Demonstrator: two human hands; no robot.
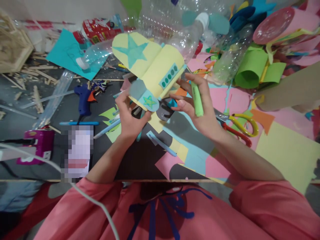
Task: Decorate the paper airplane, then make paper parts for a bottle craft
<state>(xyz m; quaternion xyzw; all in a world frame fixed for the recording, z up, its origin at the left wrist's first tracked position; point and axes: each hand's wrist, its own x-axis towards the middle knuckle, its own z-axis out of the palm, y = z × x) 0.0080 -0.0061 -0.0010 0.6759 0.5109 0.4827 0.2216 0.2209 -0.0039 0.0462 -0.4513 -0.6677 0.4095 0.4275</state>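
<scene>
A yellow paper-and-bottle airplane model (155,68) is held tilted above the table. It has a blue star on one wing, a blue strip of dark green ovals along its side and a small green star on the tail. My left hand (133,115) is closed around its tail end. My right hand (198,106) has a light green marker (197,98) tucked against its fingers. Its fingertips are close by the model's right side; whether they touch it I cannot tell. Below lies a blue pen (162,144) on paper scraps.
Scissors (237,128) lie right of my right forearm, among coloured paper sheets (287,150). To the left are a blue glue gun (83,98), a phone (78,151) and a purple box (37,146). Plastic bottles (97,53) and wood scraps (37,71) crowd the back.
</scene>
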